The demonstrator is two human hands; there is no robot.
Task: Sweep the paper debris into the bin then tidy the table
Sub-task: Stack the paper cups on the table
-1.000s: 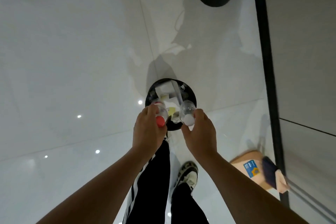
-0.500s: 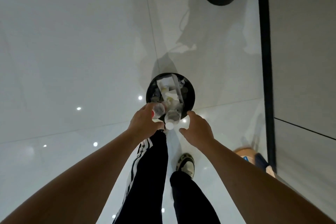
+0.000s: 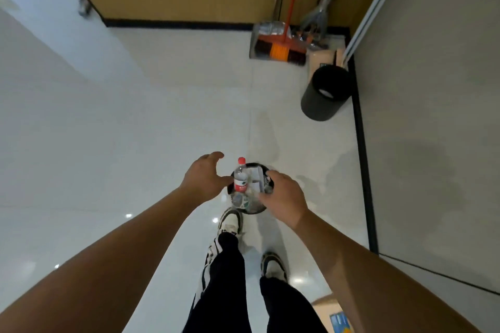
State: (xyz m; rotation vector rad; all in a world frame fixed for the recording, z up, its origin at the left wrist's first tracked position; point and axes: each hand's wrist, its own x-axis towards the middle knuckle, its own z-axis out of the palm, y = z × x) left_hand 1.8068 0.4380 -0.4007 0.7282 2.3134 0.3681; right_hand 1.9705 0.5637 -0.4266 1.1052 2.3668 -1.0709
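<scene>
Under both hands the tiled floor (image 3: pixel 135 143) is glossy and smooth, mirroring small lights. Between the left hand (image 3: pixel 204 180) and right hand (image 3: pixel 284 199), the clear plastic bottle (image 3: pixel 240 180) has a shiny red cap above the black bin (image 3: pixel 253 211), which holds white paper. Far beyond the right hand, a matt dark wastebasket (image 3: pixel 323 101) stands by a broom (image 3: pixel 281 50) with coarse orange bristles.

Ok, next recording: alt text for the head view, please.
Seen from above, a person's open left hand and right hand hover over a small black bin on a pale tiled floor, a red-capped bottle poking up from it. A second black bin and an orange broom stand in the far corner.
</scene>
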